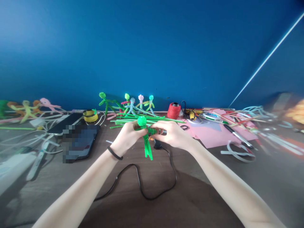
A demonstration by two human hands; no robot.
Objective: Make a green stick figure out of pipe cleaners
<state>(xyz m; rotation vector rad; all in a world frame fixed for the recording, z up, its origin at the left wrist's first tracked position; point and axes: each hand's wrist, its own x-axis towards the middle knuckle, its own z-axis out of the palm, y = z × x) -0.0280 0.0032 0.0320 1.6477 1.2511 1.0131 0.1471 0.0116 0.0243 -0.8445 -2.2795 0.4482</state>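
Observation:
A bright green pipe-cleaner figure [147, 146] hangs upright between my hands above the table, with a round wound head on top and loose stems pointing down. My left hand [129, 134] pinches it at the body, thumb in front. On the other side, the fingers of my right hand [169, 134] close around its arm, which sticks out to the right. Behind the figure lies a bundle of loose green pipe cleaners [166, 119]. Just below my right hand, a small black plug [157, 144] with a cable rests on the table.
Several finished pipe-cleaner figures [132, 106] stand along the blue wall. A red thread spool [174, 110], pink paper [209, 136] and a black-and-white pen [238, 136] lie to the right. Leftward are a yellow tape roll [90, 116] and a dark phone [89, 142]. Black cable [142, 193] curls in front.

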